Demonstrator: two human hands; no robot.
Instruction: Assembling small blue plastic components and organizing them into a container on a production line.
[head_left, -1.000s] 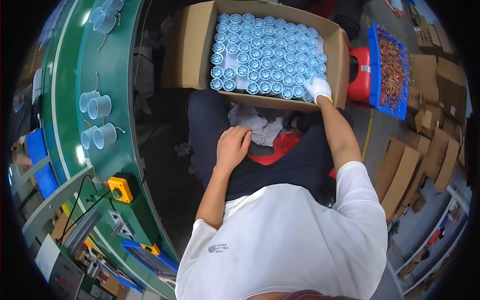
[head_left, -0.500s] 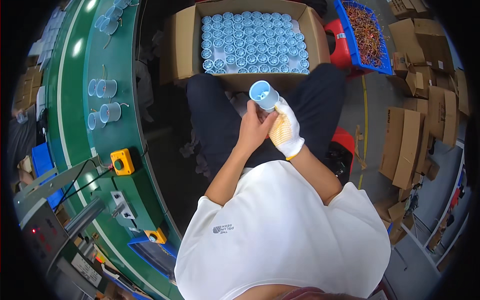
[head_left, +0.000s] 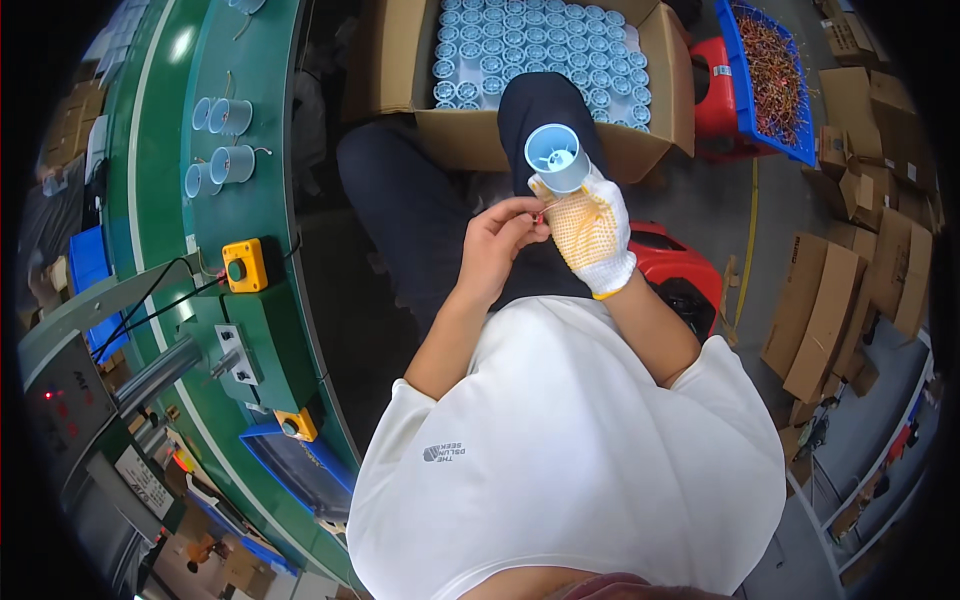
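A light-blue plastic cup-shaped housing (head_left: 557, 158) is held by my right hand (head_left: 588, 228), which wears a white glove with yellow dots. Its open end faces up, and a spoked centre shows inside. My left hand (head_left: 498, 245) is bare and lies just left of the glove, below the housing. Its thumb and fingers pinch a thin wire (head_left: 541, 216) with a small red part. Where the wire meets the housing is hidden by the glove.
A cardboard box (head_left: 548, 135) holding many similar blue housings stands in front of my knees. Right of it is a blue bin (head_left: 770, 85) of wires. A green conveyor (head_left: 195, 90) on the left carries several housings, beside a yellow button box (head_left: 244, 266). Flattened cartons (head_left: 822, 310) lie right.
My left hand has come off the housing, down and left, and now pinches the wire. The gloved hand holds the housing alone. One knee has shifted in front of the box; the view has shifted.
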